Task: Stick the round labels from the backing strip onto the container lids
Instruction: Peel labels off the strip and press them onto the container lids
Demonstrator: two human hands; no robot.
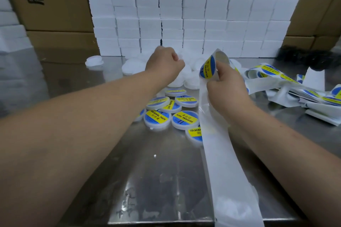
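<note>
Steel table [147,180] before stacked white boxes [184,14]; right hand [227,86] pinches the backing strip [221,153], left hand [164,62] curls over plain lids [130,67], hold unclear.

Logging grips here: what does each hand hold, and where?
The right hand pinches the backing strip at its fold, beside a half-peeled label. The left hand is curled over the plain lids; whether it grips one cannot be told.

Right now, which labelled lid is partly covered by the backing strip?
The labelled lid nearest the camera, at the group's right edge: the backing strip hides its right side, cutting its text short. The strip leaves the others uncovered.
</note>
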